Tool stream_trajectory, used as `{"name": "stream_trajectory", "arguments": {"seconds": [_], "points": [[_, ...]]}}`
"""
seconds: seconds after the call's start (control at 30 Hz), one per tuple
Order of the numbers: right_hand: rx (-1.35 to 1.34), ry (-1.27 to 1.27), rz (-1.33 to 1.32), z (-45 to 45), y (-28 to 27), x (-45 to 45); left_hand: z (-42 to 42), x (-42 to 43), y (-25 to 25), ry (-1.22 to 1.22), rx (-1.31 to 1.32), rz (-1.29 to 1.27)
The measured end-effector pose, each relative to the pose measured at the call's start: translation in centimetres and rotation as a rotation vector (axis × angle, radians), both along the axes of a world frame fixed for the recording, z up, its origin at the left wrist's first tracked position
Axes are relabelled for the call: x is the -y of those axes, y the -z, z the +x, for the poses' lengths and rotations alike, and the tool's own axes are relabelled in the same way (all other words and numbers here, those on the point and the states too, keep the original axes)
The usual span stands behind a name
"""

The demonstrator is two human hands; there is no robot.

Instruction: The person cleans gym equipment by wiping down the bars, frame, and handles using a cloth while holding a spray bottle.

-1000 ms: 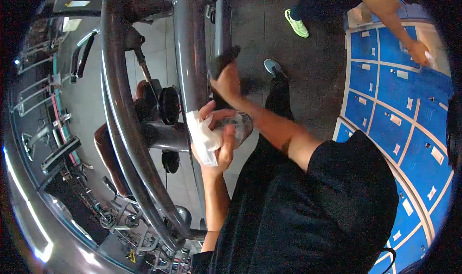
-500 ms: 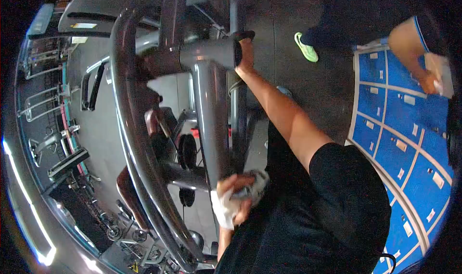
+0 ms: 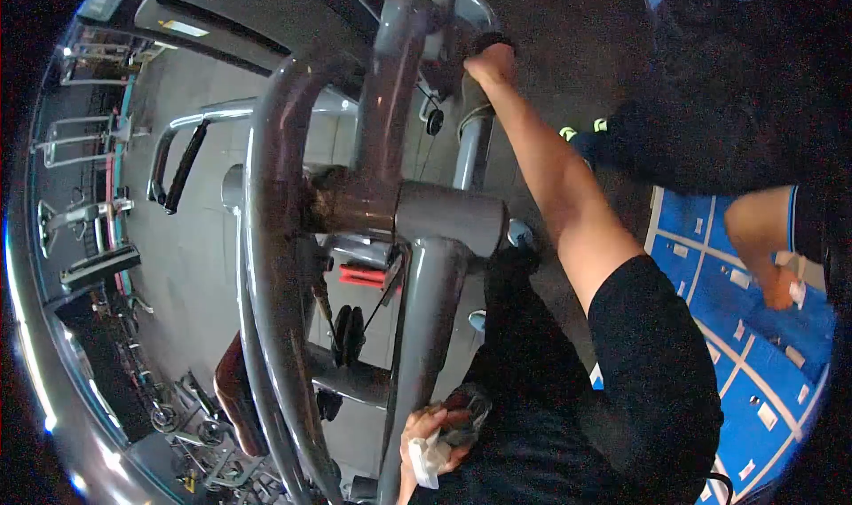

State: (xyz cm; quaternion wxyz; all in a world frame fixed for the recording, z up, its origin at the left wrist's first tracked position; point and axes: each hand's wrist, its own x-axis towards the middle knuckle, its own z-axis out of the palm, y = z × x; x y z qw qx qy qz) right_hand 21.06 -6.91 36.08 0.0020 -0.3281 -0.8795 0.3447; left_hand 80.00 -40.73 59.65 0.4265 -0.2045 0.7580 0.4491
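Observation:
At the bottom centre, my left hand (image 3: 424,436) is closed around a crumpled white cloth (image 3: 429,459). A dark, partly see-through crumpled item (image 3: 469,416) lies against the same hand, beside the lower end of a thick grey machine tube (image 3: 430,319). My right arm stretches up to the top of the machine frame. There my right hand (image 3: 493,65) is closed at a small black piece (image 3: 491,42), which I cannot make out; its fingertips are hidden.
Curved grey tubes (image 3: 266,265) rise left of centre, with a brown pad (image 3: 235,398) behind them. Blue lockers (image 3: 754,416) line the right side. Another person's hand (image 3: 781,289) holds something white near them. More gym equipment stands at far left.
My right hand has moved up and to the right in view. My left hand with the white cloth now appears lower. The machine has shifted in view, and the other person's hand is lower.

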Motion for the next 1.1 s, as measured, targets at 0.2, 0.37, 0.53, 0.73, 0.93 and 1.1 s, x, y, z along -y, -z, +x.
{"name": "stream_trajectory", "arguments": {"seconds": [0.2,0.37,0.53,0.73,0.93,1.1], "points": [[-0.03,-0.264,0.124,-8.3,0.6,-6.5,-3.7,-3.0,-2.8,0.176,-0.688,0.117],[0.035,-0.495,0.325,-16.1,2.2,-8.8,-5.2,-5.8,-3.9,0.019,-0.833,0.069],[0.004,-0.439,0.303,-13.8,0.9,-8.7,-4.9,-5.6,-3.7,0.056,-0.776,0.014],[-0.074,-0.121,0.341,-3.3,5.1,-1.9,-4.5,-5.3,-2.2,-0.117,-0.724,0.207],[-0.014,0.0,-0.198,16.1,7.0,10.4,-7.7,-6.1,-2.0,-0.033,-0.902,0.18],[-0.304,-0.011,-0.298,36.4,1.9,20.7,-9.0,-6.1,-1.7,0.019,-1.0,0.242]]}}
